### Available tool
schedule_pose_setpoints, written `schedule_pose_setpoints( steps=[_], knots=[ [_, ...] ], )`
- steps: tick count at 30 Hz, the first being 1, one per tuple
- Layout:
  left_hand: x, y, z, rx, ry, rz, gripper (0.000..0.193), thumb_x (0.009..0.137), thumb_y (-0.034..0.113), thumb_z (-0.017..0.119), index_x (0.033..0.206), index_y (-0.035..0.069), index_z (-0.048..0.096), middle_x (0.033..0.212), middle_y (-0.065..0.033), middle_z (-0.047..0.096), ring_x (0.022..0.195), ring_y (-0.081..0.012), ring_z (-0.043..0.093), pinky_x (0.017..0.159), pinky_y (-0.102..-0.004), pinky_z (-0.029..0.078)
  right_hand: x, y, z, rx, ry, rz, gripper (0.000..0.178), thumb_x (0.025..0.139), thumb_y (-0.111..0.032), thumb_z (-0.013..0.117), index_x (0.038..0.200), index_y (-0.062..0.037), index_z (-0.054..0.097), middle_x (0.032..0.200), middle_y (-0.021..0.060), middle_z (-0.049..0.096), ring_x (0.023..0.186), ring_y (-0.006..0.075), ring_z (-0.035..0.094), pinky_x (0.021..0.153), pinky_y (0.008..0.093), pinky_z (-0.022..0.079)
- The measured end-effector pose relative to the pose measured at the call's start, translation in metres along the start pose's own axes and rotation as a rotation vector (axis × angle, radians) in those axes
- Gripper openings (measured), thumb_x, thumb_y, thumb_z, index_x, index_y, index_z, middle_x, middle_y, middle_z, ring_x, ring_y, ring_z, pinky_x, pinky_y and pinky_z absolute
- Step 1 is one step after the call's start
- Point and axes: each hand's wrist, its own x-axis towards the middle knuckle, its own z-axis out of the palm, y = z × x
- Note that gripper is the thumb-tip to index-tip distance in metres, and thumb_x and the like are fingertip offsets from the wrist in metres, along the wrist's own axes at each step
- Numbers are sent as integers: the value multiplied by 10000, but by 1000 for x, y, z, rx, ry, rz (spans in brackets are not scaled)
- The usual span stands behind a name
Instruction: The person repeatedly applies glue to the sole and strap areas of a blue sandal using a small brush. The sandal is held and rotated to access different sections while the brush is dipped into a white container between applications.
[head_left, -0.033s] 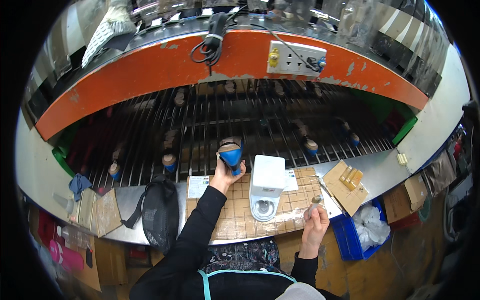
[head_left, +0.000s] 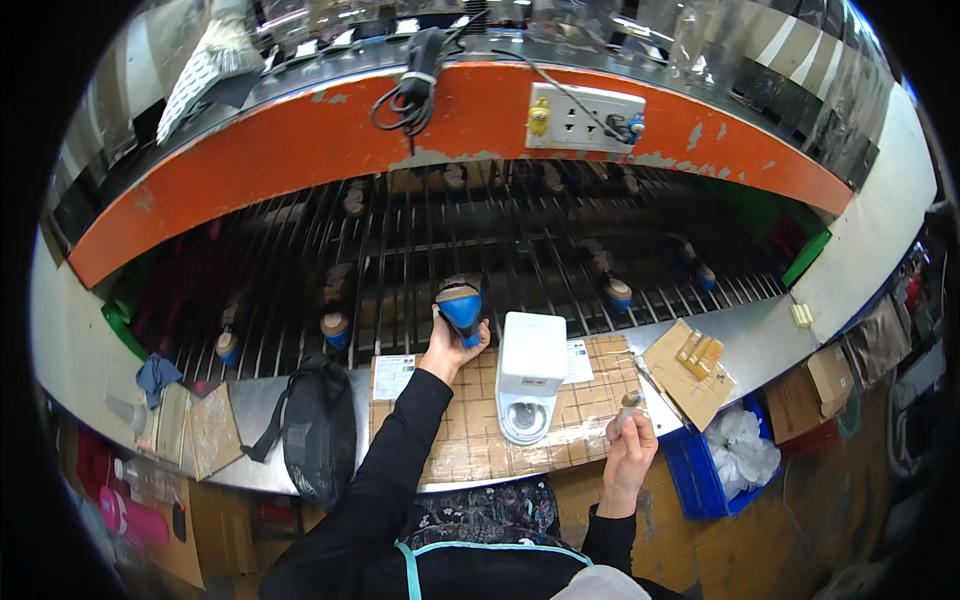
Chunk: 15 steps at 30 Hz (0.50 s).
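My left hand (head_left: 456, 347) is closed round a blue and black shoe upper (head_left: 460, 310) with a tan underside, held up at the front edge of the rod conveyor (head_left: 400, 290). My right hand (head_left: 630, 440) grips what looks like a small brush (head_left: 630, 399), its tan tip pointing away from me, over the right end of the work board. Between my hands stands a white box-shaped dispenser (head_left: 532, 350) with a round, shiny dish at its foot. Taped brown cardboard (head_left: 450, 450) lies under the dispenser.
Several similar blue-toed shoes, one a shoe (head_left: 335, 328) at left, sit on the rods. A black mesh bag (head_left: 318, 430) lies left of the cardboard. At right are yellowish blocks (head_left: 700, 355) and a blue crate (head_left: 700, 480) with plastic bags. An orange beam (head_left: 300, 130) spans above.
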Motion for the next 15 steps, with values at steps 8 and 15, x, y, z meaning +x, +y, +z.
schedule_pose_setpoints(
  steps=[8,15],
  knots=[
    [51,-12,0,69,271,441,372,1011,418,388,1159,114,542,1128,-102,571,1012,-279,550,821,-435,534,16,2,4,-35,47,-22,85,864,-38,654,922,24,658,851,49,558,678,129,490,639,271,393],
    [82,2,10,118,157,379,612,977,520,376,1423,104,333,1456,-140,358,1318,-343,360,1071,-544,334,91,13,-2,-397,-16,22,256,920,-236,625,920,19,647,682,-7,511,632,79,454,597,231,347]
  ],
)
